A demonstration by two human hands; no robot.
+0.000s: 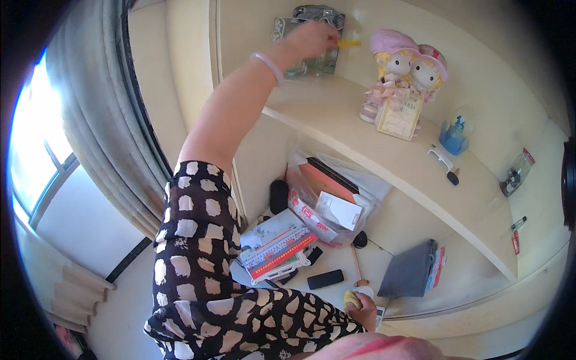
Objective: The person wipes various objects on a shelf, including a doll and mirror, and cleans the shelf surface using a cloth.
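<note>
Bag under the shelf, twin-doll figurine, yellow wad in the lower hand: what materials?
Bag: likely thin plastic film, glossy; see-through and creased. Figurine: probably painted resin or ceramic, smooth; hats look moulded. Yellow wad: perhaps cloth, matte; looks crumpled, too small to be sure.

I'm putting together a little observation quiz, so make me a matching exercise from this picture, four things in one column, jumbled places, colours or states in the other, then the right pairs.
Column one:
1. Paired dolls
2. Crumpled yellow item
3. Domed ornament
4. Plastic bag

Column two:
A. Below the shelf, packed with flat things
B. In the right hand
C. Wearing pinkish hats
D. Clear on top, blue lower down

Right pairs: 1-C, 2-B, 3-D, 4-A.
</note>
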